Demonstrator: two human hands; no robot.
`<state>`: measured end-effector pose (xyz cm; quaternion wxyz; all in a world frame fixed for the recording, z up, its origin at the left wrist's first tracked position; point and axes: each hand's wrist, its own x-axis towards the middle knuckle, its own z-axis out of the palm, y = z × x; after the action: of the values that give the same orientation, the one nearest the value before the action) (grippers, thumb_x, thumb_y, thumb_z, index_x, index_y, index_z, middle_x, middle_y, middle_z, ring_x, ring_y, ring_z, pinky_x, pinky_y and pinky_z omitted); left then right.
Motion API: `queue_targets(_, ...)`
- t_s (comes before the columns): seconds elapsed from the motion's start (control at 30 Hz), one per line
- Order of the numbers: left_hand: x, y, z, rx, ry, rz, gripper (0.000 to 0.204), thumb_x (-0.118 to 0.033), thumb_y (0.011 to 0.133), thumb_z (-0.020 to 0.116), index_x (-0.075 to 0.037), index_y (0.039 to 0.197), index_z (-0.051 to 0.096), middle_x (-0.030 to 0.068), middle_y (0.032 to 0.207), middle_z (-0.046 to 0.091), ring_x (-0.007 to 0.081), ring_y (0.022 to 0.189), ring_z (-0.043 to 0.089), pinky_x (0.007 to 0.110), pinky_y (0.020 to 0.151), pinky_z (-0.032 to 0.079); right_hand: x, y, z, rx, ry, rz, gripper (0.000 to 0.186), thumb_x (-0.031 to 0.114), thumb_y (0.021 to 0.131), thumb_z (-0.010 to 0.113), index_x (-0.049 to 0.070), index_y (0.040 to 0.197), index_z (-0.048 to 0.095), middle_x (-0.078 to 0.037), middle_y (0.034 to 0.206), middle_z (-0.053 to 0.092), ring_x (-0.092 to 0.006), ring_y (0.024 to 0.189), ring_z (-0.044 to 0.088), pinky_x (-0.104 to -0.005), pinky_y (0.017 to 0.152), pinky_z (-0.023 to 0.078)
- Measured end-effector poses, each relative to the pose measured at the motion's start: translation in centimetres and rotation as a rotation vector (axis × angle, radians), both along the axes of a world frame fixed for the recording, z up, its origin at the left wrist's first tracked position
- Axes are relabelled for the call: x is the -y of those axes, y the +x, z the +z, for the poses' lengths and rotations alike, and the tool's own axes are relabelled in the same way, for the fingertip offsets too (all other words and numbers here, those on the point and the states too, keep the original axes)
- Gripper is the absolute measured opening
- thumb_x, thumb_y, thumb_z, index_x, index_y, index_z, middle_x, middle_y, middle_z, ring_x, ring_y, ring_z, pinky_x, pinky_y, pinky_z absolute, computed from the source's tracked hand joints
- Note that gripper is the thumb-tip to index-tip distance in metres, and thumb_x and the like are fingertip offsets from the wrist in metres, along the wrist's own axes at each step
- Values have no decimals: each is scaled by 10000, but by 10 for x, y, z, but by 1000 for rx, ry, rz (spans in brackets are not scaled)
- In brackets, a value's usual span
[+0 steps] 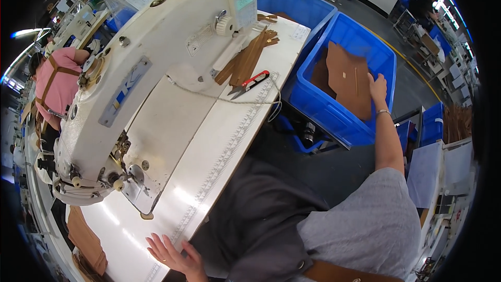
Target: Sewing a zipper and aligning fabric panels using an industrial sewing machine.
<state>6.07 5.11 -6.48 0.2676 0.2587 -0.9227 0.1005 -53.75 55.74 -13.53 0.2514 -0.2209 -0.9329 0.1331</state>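
Note:
My right hand (378,90) reaches out over a blue plastic bin (386,55) and grips the right edge of a brown panel (344,81). The panel has a narrow slit-like strip and a small pale patch on it. Its upper corner looks smeared, and another brown piece (322,75) shows beneath. My left hand (177,257) hovers at the near edge of the white sewing table (209,177), palm down and fingers spread, holding nothing. The white sewing machine (156,36) stands beyond it, with no cloth seen under its needle area.
Red-handled thread snips (250,83) lie beside brown zipper strips (250,57) on the table. A pale cord (224,97) crosses it. Brown pieces (86,240) rest at the left end. Behind stands a second blue bin (297,2). A person in pink (60,78) sits at far left.

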Motion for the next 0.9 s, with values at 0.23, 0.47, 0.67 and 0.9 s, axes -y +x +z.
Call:
queue_targets(0.23,-3,-1,-1,32,31,12,471,-257,1060,544,-9,1460,534,266,1538,517,524,1464,429,657,1229,242,191,-11,89,-408,270,1102,179,89,948,668,51,1113,726,-106,1137,726,-321,1064,693,-397,930,558)
queue_targets(0.47,-5,1,-1,45,64,44,470,-267,1062,544,-22,1462,535,252,1544,519,530,1463,427,656,1229,235,330,-14,128,-386,558,1543,325,71,826,738,67,1151,734,-105,1129,736,-304,1056,705,-380,904,581)
queue_targets(0.67,-8,-7,8,35,98,51,448,-278,1056,558,-31,1429,576,237,1535,537,517,1463,434,672,1221,231,319,-11,145,-315,407,1436,370,-43,877,639,69,1224,706,-126,1246,728,-311,1110,713,-388,922,586)
queue_targets(0.9,5,-13,53,111,549,4,557,-192,913,732,-60,1434,585,164,1556,532,413,1485,438,611,1235,222,331,104,183,-756,153,1666,367,-138,881,637,13,1208,706,-181,1176,748,-346,1100,728,-397,955,583)
